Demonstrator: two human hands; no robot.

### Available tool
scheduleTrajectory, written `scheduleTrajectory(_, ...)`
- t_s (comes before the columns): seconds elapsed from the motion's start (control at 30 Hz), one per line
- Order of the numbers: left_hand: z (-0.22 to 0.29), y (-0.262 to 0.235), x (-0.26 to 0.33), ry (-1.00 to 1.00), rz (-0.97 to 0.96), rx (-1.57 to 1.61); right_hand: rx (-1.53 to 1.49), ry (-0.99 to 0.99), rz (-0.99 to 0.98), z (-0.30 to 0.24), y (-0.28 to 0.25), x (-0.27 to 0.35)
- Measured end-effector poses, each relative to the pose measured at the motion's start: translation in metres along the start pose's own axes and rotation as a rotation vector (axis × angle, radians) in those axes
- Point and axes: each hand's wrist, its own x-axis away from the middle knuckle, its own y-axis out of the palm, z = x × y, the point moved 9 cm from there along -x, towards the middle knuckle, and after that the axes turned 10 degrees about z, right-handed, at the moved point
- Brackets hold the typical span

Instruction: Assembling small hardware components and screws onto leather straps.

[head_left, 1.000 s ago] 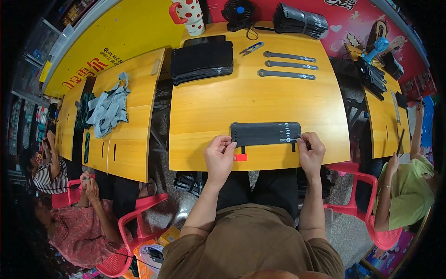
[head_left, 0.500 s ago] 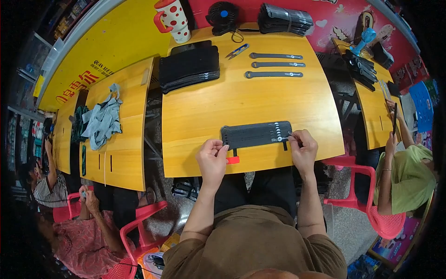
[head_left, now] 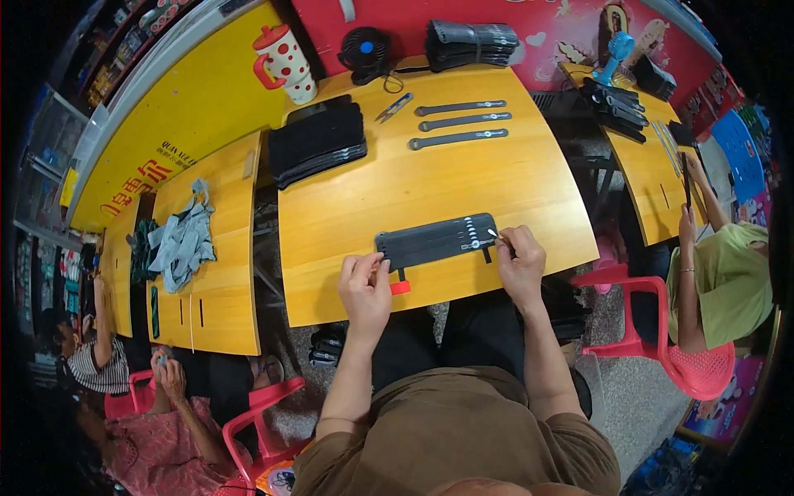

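A row of dark grey straps (head_left: 432,240) lies side by side near the front edge of my table, with pale marks toward the right ends. My left hand (head_left: 365,285) is closed in a pinch at the left end of the row's near side. Below that pinch, a short red tab (head_left: 399,288) lies on the tabletop. At the other end, my right hand (head_left: 522,260) pinches the right tip of a strap, where a small whitish bit shows by the fingertips. Two short black strips poke out under the row's near edge.
Three single straps (head_left: 461,123) lie beyond, beside blue-handled thread snips (head_left: 394,107). A black stack (head_left: 318,142), a dotted tumbler (head_left: 285,64), a small black fan (head_left: 365,54) and a bundle of straps (head_left: 471,44) stand farther back. People sit at tables on both sides.
The whole view has shifted and turned slightly, so the table sits farther left in it. Both hands stay at the row's two ends; a whitish bit now shows by my right fingertips.
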Motion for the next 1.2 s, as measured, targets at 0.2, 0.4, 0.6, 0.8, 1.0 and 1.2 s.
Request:
scheduleTrajectory(0.2,0.08,0.064,-0.067,0.65,-0.197,-0.405,0.024,-0.022,-0.01,-0.002,0.0,-0.001)
scheduleTrajectory(0.4,0.06,0.148,-0.106,0.768,-0.284,-0.656,0.022,-0.011,-0.018,-0.003,0.001,-0.001)
scheduleTrajectory(0.6,0.053,0.179,-0.109,0.856,-0.326,-0.692,0.039,-0.014,-0.044,-0.002,0.001,-0.002)
scheduleTrajectory(0.8,0.055,0.186,-0.11,0.889,-0.346,-0.658,0.041,-0.005,-0.058,-0.002,0.002,-0.003)
scheduleTrajectory(1.0,0.055,0.193,-0.113,0.904,-0.38,-0.664,0.06,0.0,-0.084,0.0,0.004,-0.003)
scheduleTrajectory(1.2,0.055,0.199,-0.115,0.982,-0.434,-0.791,0.054,-0.011,-0.071,-0.006,0.002,-0.005)
